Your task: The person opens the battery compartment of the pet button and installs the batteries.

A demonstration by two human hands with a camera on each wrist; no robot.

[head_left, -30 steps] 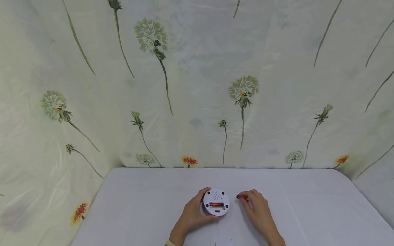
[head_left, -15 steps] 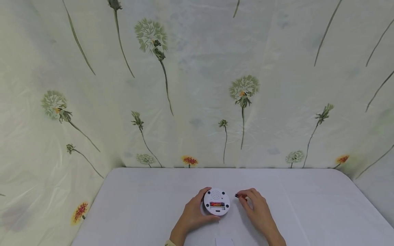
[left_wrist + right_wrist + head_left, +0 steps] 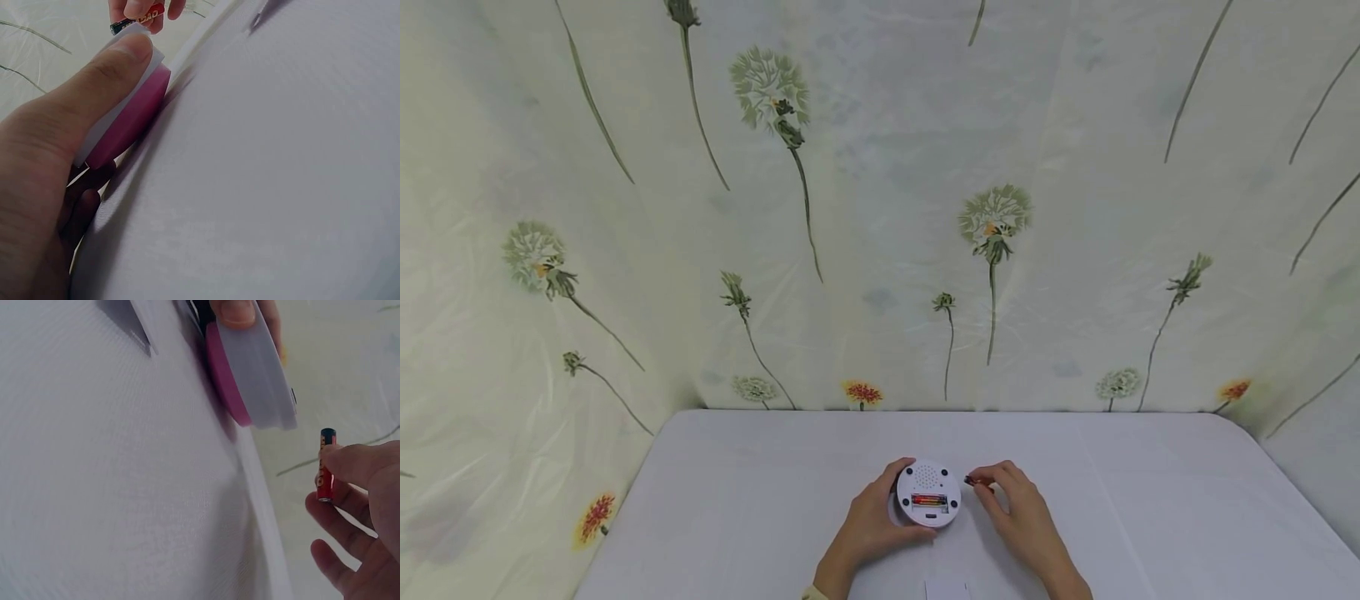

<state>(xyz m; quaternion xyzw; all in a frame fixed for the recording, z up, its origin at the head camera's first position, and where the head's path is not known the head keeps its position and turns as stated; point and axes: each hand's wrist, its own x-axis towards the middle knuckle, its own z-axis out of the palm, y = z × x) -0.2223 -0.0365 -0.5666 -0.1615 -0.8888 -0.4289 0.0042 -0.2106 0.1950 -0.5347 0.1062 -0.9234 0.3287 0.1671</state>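
The round device (image 3: 927, 485) is gripped by the left hand (image 3: 875, 518), apparently to keep its bay (image 3: 943, 508) exposed; a battery (image 3: 324, 481) is pinched by the right hand (image 3: 1018, 510).

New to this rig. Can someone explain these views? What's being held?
No robot: a person works bare-handed at a table covered in white cloth. The head picture comes from a camera worn on the head, looking forward and down; the others, from a camera on each wrist. The left hand grips a round white-and-pink device; red battery casing shows in its open compartment. The right hand pinches a small red-and-black cylindrical battery, apart from the device. A flat white piece lies at the head picture's bottom edge, partly cut off.
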